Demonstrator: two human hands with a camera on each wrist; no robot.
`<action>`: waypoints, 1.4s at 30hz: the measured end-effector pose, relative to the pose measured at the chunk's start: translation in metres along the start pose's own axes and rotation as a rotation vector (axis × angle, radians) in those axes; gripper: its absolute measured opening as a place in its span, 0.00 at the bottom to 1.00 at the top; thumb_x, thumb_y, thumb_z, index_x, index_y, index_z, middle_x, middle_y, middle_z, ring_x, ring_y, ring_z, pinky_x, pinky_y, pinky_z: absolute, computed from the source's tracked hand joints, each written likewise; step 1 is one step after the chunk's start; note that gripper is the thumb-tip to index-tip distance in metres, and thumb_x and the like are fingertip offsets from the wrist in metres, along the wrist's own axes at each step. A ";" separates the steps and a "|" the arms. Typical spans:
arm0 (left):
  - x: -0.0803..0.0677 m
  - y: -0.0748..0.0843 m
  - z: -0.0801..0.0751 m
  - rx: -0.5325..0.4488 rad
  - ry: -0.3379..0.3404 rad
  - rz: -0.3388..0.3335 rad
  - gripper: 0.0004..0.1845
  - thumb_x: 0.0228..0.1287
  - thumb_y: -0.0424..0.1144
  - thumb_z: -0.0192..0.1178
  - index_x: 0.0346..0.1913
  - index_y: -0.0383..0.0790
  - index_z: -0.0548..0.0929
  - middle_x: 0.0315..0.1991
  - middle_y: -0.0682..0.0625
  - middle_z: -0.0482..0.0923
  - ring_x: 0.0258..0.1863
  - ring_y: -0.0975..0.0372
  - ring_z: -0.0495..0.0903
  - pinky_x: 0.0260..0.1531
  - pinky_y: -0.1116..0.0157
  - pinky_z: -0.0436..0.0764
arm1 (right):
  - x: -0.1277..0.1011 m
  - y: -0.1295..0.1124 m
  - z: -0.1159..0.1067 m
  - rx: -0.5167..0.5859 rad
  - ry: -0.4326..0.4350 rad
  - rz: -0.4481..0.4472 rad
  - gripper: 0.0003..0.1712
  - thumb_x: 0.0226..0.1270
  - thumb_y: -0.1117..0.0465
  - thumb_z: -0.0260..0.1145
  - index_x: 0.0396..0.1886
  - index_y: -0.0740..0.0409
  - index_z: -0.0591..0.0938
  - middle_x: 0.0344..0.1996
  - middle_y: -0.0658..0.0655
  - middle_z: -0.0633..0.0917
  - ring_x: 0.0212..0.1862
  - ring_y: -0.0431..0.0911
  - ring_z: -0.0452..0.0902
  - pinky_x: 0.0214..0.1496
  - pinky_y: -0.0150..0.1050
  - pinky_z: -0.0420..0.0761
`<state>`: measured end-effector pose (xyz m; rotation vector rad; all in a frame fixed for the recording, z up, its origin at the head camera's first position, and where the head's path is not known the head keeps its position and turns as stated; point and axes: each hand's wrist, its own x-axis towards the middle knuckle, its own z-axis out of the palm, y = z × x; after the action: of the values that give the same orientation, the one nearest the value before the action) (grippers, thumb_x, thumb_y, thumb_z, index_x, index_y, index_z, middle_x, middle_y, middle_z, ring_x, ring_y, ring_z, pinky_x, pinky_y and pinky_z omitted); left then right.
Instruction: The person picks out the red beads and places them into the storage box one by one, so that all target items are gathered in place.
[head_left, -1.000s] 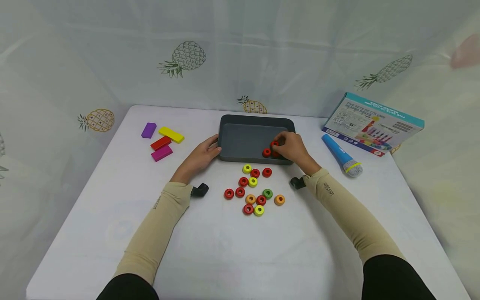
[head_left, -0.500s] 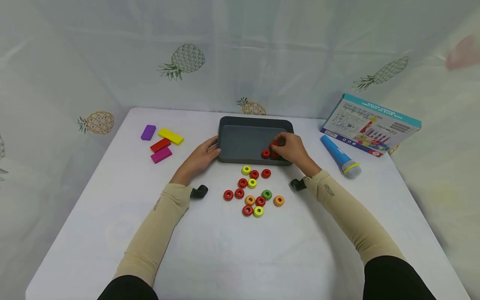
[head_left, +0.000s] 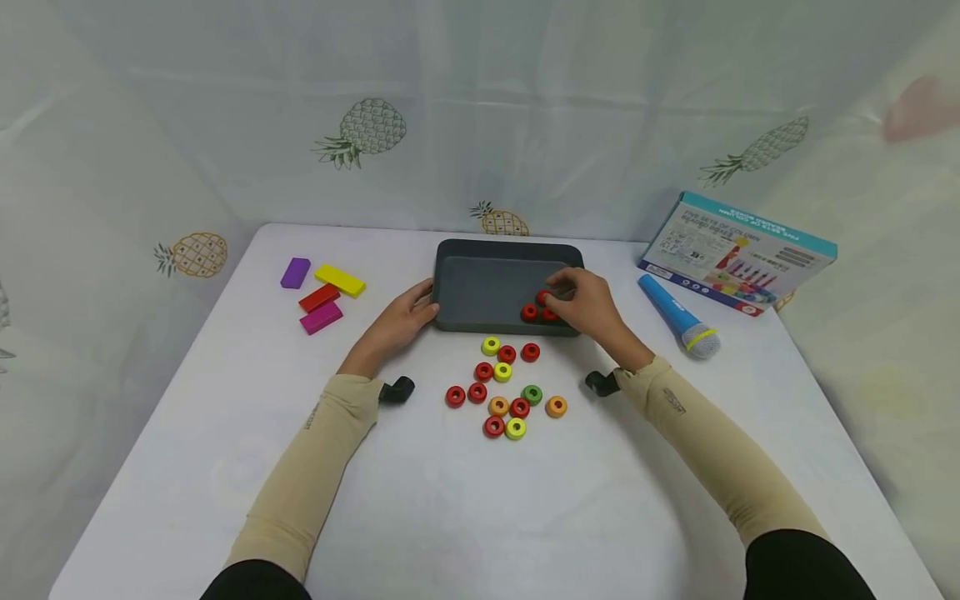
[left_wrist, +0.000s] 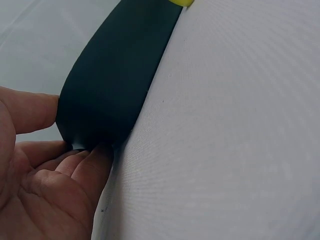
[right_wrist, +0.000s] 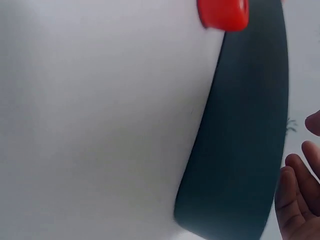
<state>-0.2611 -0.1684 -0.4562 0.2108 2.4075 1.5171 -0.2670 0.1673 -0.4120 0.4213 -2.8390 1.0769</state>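
My left hand (head_left: 402, 322) holds the left side of the dark grey tray (head_left: 472, 324). In the left wrist view its thumb (left_wrist: 35, 111) lies against the tray wall (left_wrist: 117, 75), while the other fingers bend at the lower edge. Over the tray's right part is my right hand (head_left: 588, 307), its fingertips close to a red ring (head_left: 544, 297). Two more red rings lie beside it, one (head_left: 529, 312) in plain sight and one (head_left: 550, 314) partly covered by the hand. The right wrist view shows the thumb and fingers apart, with nothing visible between them.
Several red, yellow, orange and green rings (head_left: 502, 372) lie in front of the tray. Coloured blocks (head_left: 321, 296) lie at the back left. A blue toy microphone (head_left: 678, 317) and a printed box (head_left: 738, 254) are at the right, before a pineapple-patterned curtain (head_left: 600, 125).
My right hand has drawn slightly back and its fingers have parted from the red ring, which now lies in the tray. My left hand stays at the tray's side.
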 end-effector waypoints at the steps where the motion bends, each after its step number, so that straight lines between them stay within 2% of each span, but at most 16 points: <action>1: 0.000 0.000 0.000 -0.002 -0.002 0.003 0.35 0.79 0.45 0.52 0.82 0.51 0.52 0.81 0.49 0.56 0.77 0.55 0.63 0.79 0.52 0.58 | -0.002 -0.002 0.000 0.000 -0.001 0.002 0.17 0.66 0.61 0.70 0.53 0.63 0.83 0.50 0.62 0.85 0.51 0.55 0.83 0.53 0.51 0.86; 8: -0.003 0.001 0.000 0.013 0.010 -0.004 0.35 0.79 0.45 0.52 0.82 0.50 0.52 0.81 0.48 0.55 0.77 0.54 0.63 0.79 0.51 0.57 | -0.016 -0.013 -0.002 0.000 -0.028 -0.024 0.17 0.66 0.61 0.70 0.52 0.62 0.84 0.49 0.63 0.85 0.45 0.55 0.83 0.47 0.49 0.85; 17: 0.001 -0.001 0.000 0.014 0.007 0.008 0.35 0.78 0.46 0.53 0.82 0.53 0.52 0.81 0.50 0.56 0.77 0.56 0.64 0.79 0.52 0.58 | -0.033 -0.020 0.001 -0.004 -0.078 -0.051 0.18 0.63 0.61 0.73 0.52 0.62 0.85 0.49 0.63 0.85 0.48 0.58 0.81 0.49 0.48 0.84; 22: 0.001 -0.001 0.000 0.024 0.009 0.007 0.35 0.78 0.46 0.53 0.82 0.53 0.53 0.81 0.50 0.56 0.77 0.55 0.64 0.79 0.51 0.57 | -0.041 -0.023 0.003 -0.002 -0.105 -0.092 0.19 0.61 0.62 0.75 0.51 0.63 0.86 0.47 0.63 0.85 0.47 0.55 0.81 0.48 0.49 0.85; 29: 0.000 0.000 -0.001 0.023 0.007 0.014 0.35 0.79 0.45 0.52 0.82 0.51 0.52 0.81 0.48 0.57 0.77 0.55 0.64 0.79 0.52 0.57 | -0.052 -0.024 0.009 0.003 -0.141 -0.105 0.16 0.59 0.62 0.76 0.48 0.59 0.88 0.44 0.57 0.87 0.45 0.50 0.81 0.46 0.43 0.83; 34: 0.001 -0.001 -0.002 0.023 0.010 0.014 0.35 0.78 0.45 0.53 0.82 0.52 0.53 0.80 0.48 0.57 0.77 0.55 0.64 0.79 0.52 0.57 | -0.057 -0.021 0.015 -0.023 -0.180 -0.123 0.17 0.58 0.63 0.77 0.47 0.60 0.88 0.42 0.57 0.87 0.42 0.49 0.80 0.42 0.41 0.83; 42: 0.001 -0.002 -0.001 0.028 0.010 0.011 0.35 0.78 0.47 0.53 0.82 0.54 0.53 0.80 0.49 0.57 0.77 0.55 0.65 0.79 0.52 0.57 | -0.062 -0.018 0.020 -0.041 -0.227 -0.117 0.21 0.57 0.63 0.77 0.51 0.62 0.87 0.44 0.57 0.87 0.40 0.48 0.79 0.40 0.37 0.83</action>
<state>-0.2625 -0.1695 -0.4575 0.2233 2.4403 1.4934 -0.2016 0.1550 -0.4260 0.7410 -2.9776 1.0065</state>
